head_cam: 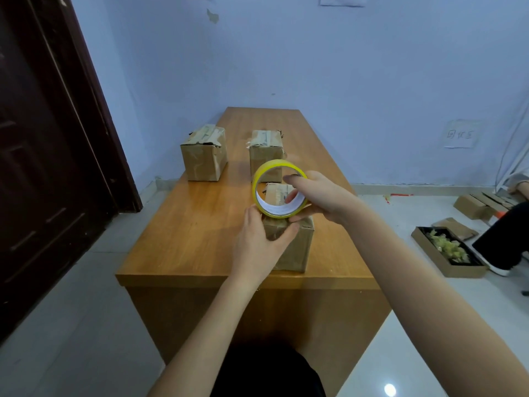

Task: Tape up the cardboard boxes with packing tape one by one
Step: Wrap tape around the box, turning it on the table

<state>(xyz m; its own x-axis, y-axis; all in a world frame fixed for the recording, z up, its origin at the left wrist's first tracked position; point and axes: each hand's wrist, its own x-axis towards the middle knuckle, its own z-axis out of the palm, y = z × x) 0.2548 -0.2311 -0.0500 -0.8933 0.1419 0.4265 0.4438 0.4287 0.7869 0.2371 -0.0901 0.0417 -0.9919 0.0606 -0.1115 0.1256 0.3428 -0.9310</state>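
A yellow roll of packing tape is held upright above the nearest cardboard box, which stands near the front edge of the wooden table. My right hand grips the roll, with fingers through its core and the thumb on its top rim. My left hand presses on the box's near top edge, thumb and fingers spread, just under the roll. Two more cardboard boxes stand farther back: one at the left and one in the middle, both with tape on their tops.
A dark door stands at the left. On the floor to the right lie a flat box of tape scraps and several flattened cartons, beside another person's leg and shoe. The wall lies behind the table's far end.
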